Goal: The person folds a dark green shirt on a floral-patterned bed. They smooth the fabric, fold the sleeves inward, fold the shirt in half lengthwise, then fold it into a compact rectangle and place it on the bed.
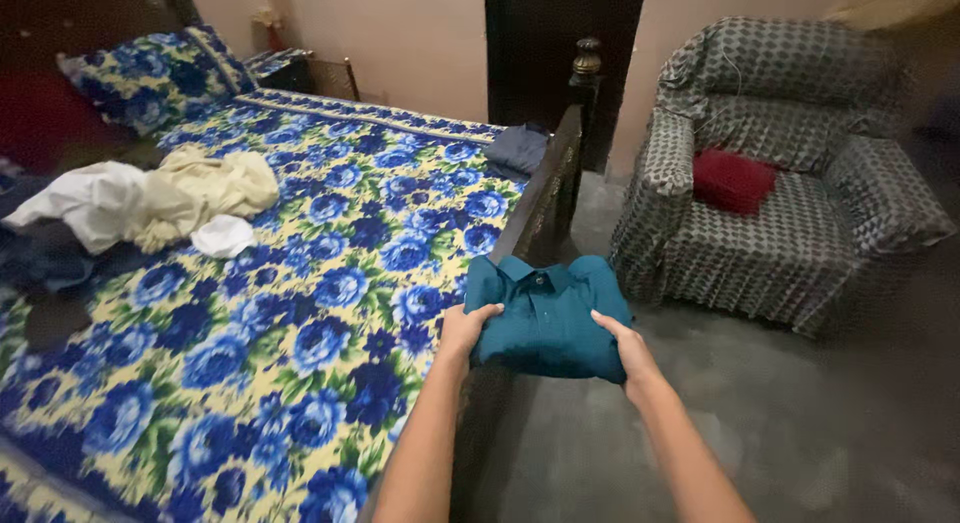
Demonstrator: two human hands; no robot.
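Both hands hold a folded teal shirt point(548, 318) in the air, above the dark wooden footboard point(545, 198) of the bed and partly over the grey floor point(800, 423). The left hand point(466, 330) is grasping the left edge of the shirt, with the fingers on top of the cloth. The right hand point(627, 345) is grasping the right edge in the same way, with the thumb lying on the upper side. The shirt is folded into a neat rectangle, its collar is on the far side and a row of buttons runs down the middle.

At the left is the bed, covered with a sheet point(300, 323) that has blue flowers on a yellow ground. On the far left part of the sheet lies a heap of loose clothes point(150, 198), white and cream in colour, and just beside it a small white piece of cloth point(223, 236). A pillow point(150, 78) with the same flower pattern rests at the far end of the bed. Near the far end of the footboard lies a folded grey-blue garment point(520, 148).

At the right, well apart from the bed, stands an armchair point(790, 153) with a grey patterned cover. A red cushion point(733, 180) lies on its seat. Behind the footboard there is a dark doorway point(545, 33) between pale walls.
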